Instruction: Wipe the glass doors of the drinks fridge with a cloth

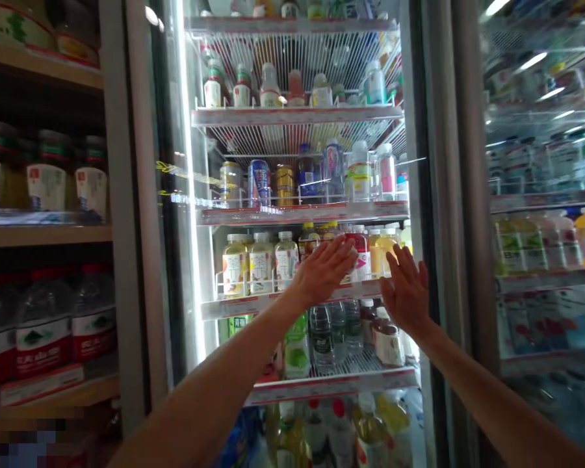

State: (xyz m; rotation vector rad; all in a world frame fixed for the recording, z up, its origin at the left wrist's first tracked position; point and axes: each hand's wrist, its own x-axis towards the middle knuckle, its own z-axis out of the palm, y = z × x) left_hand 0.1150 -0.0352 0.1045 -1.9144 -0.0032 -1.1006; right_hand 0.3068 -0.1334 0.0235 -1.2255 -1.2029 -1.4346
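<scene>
My left hand [325,270] is stretched out in front of a lit drinks cooler, fingers straight and palm turned down, holding nothing. It covers part of a shelf row with several tea bottles [234,266] and a red-drink bottle [361,250]. To its right, my right hand [407,289] is raised with fingers spread, near the cooler's right frame [422,195] and in front of yellow-drink bottles [384,250]. Bright reflections over the shelves look like those on a glass door [273,188]. Whether either hand touches the glass, I cannot tell.
On the left, wooden shelves [43,235] hold jars and large red-labelled water bottles [39,331]. Above my hands, a cooler shelf carries cans [259,183] and bottles. Clear water bottles [322,335] stand below. Another drinks cooler [541,279] lies to the right, blurred.
</scene>
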